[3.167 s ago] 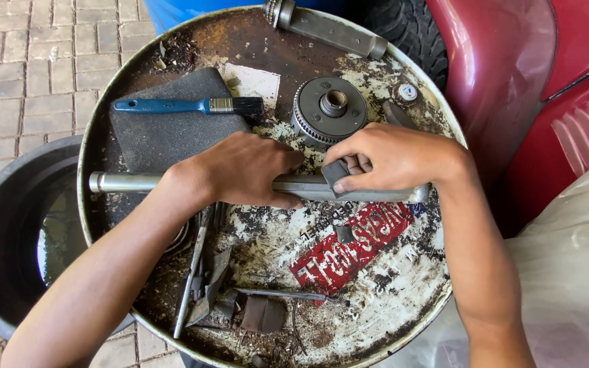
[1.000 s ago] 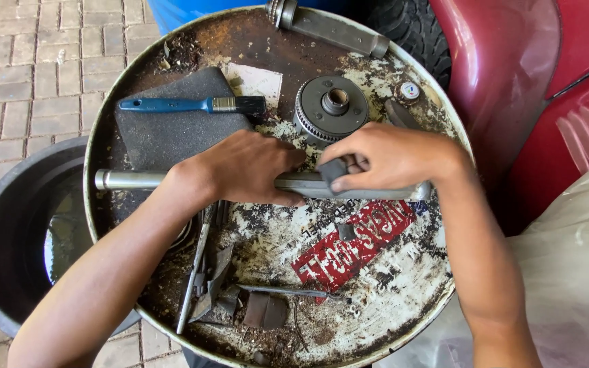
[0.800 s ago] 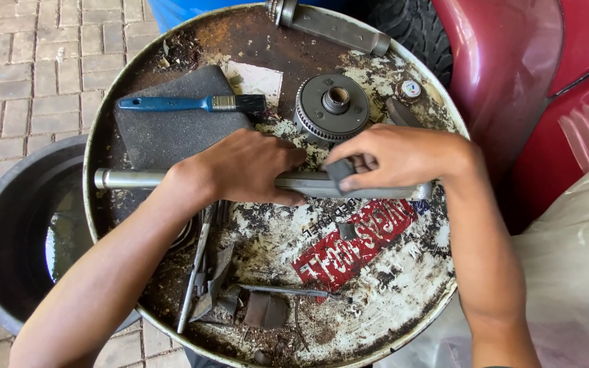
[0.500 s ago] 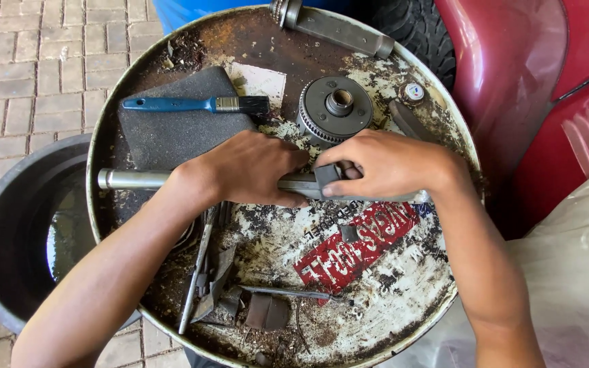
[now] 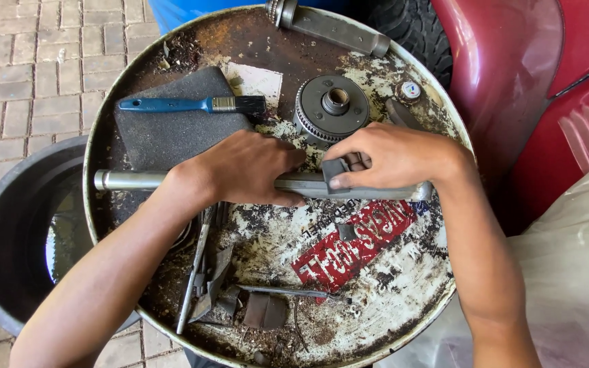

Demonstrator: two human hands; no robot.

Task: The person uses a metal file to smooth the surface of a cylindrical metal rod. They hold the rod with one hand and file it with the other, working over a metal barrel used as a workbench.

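Gripping the steel shaft (image 5: 240, 182) across the drum lid (image 5: 403, 300), your left hand (image 5: 243, 167) closed around its middle while your right hand (image 5: 393, 157) pinched a small grey pad (image 5: 333, 170) against it. Heavy, rigid, likely oily, the shaft ran 9-to-3 o'clock, best held mid-length.

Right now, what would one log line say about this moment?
left hand: grips metal shaft | right hand: presses small grey pad on shaft | surface: rusty drum lid
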